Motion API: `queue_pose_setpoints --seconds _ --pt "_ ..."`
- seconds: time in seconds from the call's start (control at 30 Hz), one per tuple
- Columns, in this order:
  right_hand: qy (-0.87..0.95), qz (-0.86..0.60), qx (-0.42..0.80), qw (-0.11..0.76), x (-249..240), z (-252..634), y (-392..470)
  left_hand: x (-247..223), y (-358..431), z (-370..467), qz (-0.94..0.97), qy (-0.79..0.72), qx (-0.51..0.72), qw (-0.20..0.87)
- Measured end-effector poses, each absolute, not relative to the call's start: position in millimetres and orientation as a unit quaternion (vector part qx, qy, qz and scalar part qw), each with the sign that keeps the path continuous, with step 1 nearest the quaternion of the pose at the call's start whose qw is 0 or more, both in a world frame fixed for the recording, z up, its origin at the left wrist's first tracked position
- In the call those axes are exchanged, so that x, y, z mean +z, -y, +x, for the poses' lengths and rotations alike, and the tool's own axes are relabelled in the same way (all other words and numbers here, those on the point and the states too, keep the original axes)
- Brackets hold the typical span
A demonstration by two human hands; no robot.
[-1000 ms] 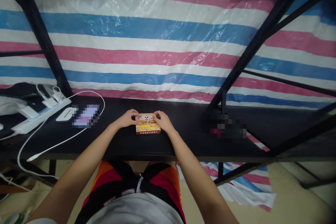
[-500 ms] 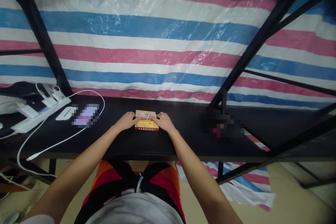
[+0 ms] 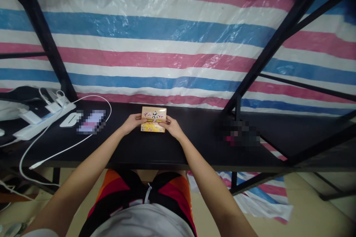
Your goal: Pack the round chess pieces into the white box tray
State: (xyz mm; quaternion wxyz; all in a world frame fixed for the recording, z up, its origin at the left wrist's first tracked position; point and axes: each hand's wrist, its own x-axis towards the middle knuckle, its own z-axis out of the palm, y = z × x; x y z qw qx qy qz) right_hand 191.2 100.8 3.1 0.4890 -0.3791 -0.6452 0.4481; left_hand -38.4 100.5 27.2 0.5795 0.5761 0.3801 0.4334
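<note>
A small Chinese chess box (image 3: 153,120), orange and yellow with printed characters, is between my hands above the black desk (image 3: 155,150). Its printed top face is tilted up toward me. My left hand (image 3: 131,123) grips the left side, thumb on the front face. On the right side, my right hand (image 3: 172,126) holds it the same way, with its thumb over the edge. The fingers behind the box are partly hidden.
To the left lie a white power strip (image 3: 41,120) with plugs, a white flat device (image 3: 71,119), a blurred phone (image 3: 91,121) and a white cable (image 3: 37,163). A blurred dark item (image 3: 240,133) is at the right. Black frame bars (image 3: 258,66) slant up before the striped sheet (image 3: 167,59).
The box has tipped up so its top face turns toward me, and its front side is out of sight. Both hands have shifted slightly away from me with it.
</note>
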Motion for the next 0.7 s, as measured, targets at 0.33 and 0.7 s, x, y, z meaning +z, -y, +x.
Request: queue_pose_setpoints --seconds 0.33,0.7 --pt "0.747 -0.386 0.212 0.497 9.4 193.3 -90.6 24.6 -105.0 -45.4 0.797 -0.39 0.403 0.225" --pt "0.792 -0.282 -0.001 0.541 18.1 194.5 -80.7 34.9 -98.9 -44.3 0.835 -0.213 0.507 -0.006"
